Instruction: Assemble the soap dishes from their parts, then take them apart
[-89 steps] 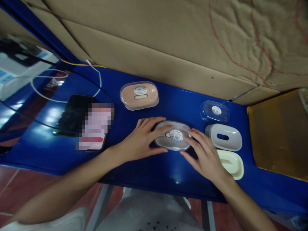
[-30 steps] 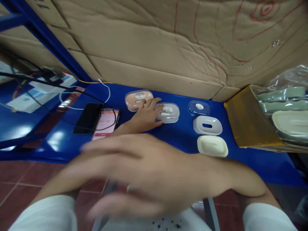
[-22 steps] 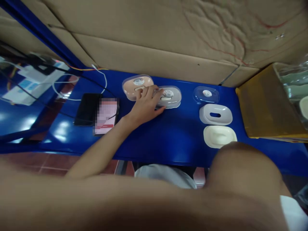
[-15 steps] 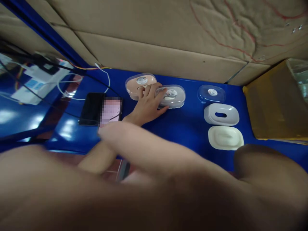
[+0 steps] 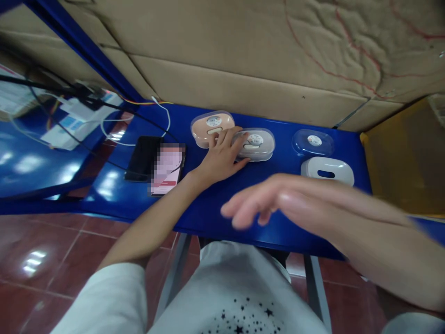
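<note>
My left hand (image 5: 221,157) rests on the blue table (image 5: 222,204) with its fingers spread, touching the left end of a grey lidded soap box (image 5: 257,144) that stands right beside a peach lidded soap box (image 5: 208,127). My right hand (image 5: 278,199) hangs in the air close to the camera, blurred by motion, fingers loosely stretched out and holding nothing. It hides the cream tray. A clear lid (image 5: 313,142) and a white slotted tray (image 5: 328,170) lie at the right.
Two phones (image 5: 156,162) lie left of my left hand, with cables (image 5: 114,134) behind them. A cardboard wall (image 5: 260,55) stands behind the table. A yellow-brown box (image 5: 406,162) sits at the right. Red floor tiles show below the table's edge.
The grey box has moved from the table's middle to beside the peach box, my left hand staying on it. My right hand swung up past the camera and now hovers out in front.
</note>
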`<state>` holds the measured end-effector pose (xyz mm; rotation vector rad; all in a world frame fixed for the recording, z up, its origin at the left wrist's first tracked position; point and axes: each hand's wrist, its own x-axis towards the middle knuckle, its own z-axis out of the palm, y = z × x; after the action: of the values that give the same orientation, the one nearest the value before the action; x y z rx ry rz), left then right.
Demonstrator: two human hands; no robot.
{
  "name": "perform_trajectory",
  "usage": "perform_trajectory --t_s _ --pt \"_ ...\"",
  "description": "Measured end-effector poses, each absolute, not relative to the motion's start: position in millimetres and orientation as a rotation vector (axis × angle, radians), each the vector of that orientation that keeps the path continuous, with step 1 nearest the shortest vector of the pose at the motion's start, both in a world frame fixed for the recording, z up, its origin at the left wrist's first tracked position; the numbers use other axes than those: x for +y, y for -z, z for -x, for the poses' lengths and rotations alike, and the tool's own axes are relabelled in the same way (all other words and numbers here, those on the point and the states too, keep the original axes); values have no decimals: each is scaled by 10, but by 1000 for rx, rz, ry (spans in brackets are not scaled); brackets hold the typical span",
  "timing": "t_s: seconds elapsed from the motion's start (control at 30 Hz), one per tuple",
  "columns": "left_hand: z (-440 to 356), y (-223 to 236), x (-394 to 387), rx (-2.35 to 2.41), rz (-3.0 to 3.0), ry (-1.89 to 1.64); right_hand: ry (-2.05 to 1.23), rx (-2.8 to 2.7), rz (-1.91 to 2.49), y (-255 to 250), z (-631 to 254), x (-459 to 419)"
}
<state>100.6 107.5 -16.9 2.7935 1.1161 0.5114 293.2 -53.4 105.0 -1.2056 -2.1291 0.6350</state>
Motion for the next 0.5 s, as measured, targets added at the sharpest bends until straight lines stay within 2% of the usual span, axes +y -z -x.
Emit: perform_trajectory --t_s 0.03,0.07,0.13,0.3,0.5 --pt "-1010 171 1079 1107 -2791 -518 -883 -2110 1193 -1048 -2969 -492" --pt "-1015 172 1086 1100 -2788 -527 -1000 -2053 1174 -1000 -3013 -452" --pt "-1025 173 1104 1117 -2783 -550 -838 -2064 1256 -798 -3132 -393" --pt "-1053 135 1110 1216 -2796 -642 -151 -2334 1446 -226 -3600 -453" --pt "-1087 -47 853 1028 -2830 -663 17 -2373 1458 0 -4234 -820"
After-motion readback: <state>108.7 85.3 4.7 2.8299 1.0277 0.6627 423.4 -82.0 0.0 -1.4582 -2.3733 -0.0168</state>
